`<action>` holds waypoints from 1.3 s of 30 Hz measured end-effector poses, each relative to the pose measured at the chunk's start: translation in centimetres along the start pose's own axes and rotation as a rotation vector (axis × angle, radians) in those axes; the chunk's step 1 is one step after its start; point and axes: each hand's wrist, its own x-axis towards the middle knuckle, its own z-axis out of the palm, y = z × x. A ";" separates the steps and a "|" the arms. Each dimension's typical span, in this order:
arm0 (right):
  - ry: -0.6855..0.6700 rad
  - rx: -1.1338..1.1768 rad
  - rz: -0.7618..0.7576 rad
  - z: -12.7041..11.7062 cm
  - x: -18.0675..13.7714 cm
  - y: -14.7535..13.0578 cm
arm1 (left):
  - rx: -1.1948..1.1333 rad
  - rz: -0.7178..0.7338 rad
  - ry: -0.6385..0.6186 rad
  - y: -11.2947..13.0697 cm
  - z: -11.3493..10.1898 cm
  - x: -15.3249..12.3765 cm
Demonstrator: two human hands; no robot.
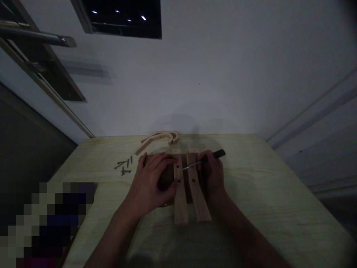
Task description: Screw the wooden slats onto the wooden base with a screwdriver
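Two light wooden slats with drilled holes lie side by side across a darker wooden board on the pale table. My left hand rests flat on the board, fingers spread, touching the left slat. My right hand grips a black-handled screwdriver, whose metal tip points left, to a spot between the two slats.
Several dark screws lie scattered left of the board. Curved wooden pieces sit at the table's far edge against the white wall. A metal door handle is at upper left. A blurred patch covers the lower left corner.
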 end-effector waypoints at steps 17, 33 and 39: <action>-0.030 0.012 -0.004 -0.6 -0.5 0.0 | -0.001 0.007 0.005 0.3 -0.2 -0.2; -0.033 0.041 0.022 -0.3 -0.7 -0.3 | 0.032 0.006 -0.010 0.5 -0.4 -0.2; -0.030 0.062 0.055 -0.3 -0.8 -0.4 | 0.038 -0.007 0.000 0.6 -0.3 -0.2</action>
